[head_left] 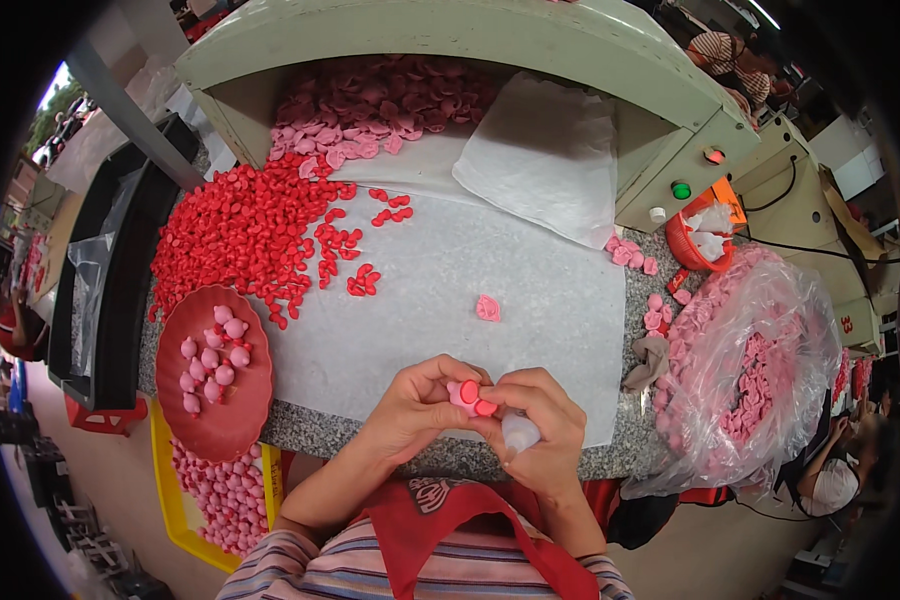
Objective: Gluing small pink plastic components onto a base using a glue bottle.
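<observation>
Over the near edge of the white sheet (390, 345), my two hands meet. My left hand (415, 405) pinches a small pink moulded piece (456, 392) with round red parts (469, 391) on it. My right hand (555, 415) is closed round a whitish squeeze bottle (520, 433), and its thumb and forefinger are at a red part on the piece's right side. Beyond them a loose pink piece (487, 308) lies alone on the sheet. Small round pink pieces with red parts (210, 358) sit on a scalloped red plate (205, 440) at the left.
A heap of red pieces (235, 235) covers the left; pink pieces (370, 100) lie under a pale green machine (450, 35). To the right stand a plastic bag of pink pieces (760, 350) and a red basket (688, 250). A yellow crate (175, 500) is at lower left.
</observation>
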The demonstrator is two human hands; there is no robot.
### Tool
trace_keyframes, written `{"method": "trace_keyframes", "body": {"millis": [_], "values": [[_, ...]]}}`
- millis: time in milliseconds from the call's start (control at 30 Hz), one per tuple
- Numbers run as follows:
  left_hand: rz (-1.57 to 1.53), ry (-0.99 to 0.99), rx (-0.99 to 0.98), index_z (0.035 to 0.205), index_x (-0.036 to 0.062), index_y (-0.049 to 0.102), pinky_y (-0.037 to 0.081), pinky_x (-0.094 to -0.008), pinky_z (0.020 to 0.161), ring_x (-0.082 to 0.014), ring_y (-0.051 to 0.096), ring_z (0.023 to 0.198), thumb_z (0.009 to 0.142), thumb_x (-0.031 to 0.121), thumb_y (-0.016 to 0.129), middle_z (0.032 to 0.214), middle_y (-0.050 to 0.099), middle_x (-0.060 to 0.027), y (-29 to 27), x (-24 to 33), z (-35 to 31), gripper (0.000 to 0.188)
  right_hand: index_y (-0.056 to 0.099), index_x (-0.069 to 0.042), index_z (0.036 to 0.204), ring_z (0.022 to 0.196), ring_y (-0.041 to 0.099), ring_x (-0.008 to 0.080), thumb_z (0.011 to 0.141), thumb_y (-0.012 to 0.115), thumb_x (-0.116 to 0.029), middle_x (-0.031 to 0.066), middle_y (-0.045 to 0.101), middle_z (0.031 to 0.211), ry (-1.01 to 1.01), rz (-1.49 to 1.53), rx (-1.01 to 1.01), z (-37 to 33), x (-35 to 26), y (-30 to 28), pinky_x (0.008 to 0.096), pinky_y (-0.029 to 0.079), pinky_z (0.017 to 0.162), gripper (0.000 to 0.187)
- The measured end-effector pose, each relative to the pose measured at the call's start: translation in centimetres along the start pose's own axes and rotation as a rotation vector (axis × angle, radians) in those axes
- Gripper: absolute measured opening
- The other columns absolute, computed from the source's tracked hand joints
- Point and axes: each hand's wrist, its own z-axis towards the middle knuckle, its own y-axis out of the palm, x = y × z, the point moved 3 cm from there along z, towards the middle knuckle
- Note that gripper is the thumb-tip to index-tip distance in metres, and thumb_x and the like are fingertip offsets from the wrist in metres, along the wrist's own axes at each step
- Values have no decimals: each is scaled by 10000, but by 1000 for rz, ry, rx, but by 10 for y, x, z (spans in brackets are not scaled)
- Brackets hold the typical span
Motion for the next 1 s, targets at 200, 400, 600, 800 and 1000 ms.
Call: {"method": "trace_keyframes", "body": {"millis": [200,400,600,800,1000], "values": [[-232,105,-6,1079,28,531,443,-356,893,-220,553,1002,797,-2,601,1087,544,-107,-2,2,3,292,611,-11,837,663,547,115,637,720,50,73,564,814,176,114,107,-1,-1,1,225,452,555,236],[-105,121,40,1073,76,553,446,-326,866,-209,545,990,763,65,663,1089,521,-107,1,-3,-2,329,583,-2,781,631,536,104,642,658,94,72,554,762,109,59,83,-6,-4,3,216,439,549,185],[-137,228,-81,1069,23,539,438,-354,880,-215,523,1024,794,-5,607,1103,525,-134,2,-4,-2,285,589,-20,785,582,560,113,629,680,71,73,564,739,58,48,152,-9,-6,5,214,449,509,202],[-33,301,-51,1061,13,532,436,-343,876,-207,525,1007,777,27,643,1081,522,-144,4,-6,-4,305,583,-5,747,601,545,113,628,667,79,73,560,712,63,31,154,-10,-9,3,213,436,527,168],[15,341,-40,1051,11,529,430,-331,867,-195,524,980,772,35,651,1057,526,-142,8,-5,-2,305,585,-4,744,601,537,106,630,659,82,73,563,714,71,35,169,-10,-8,3,207,427,522,161]]}}
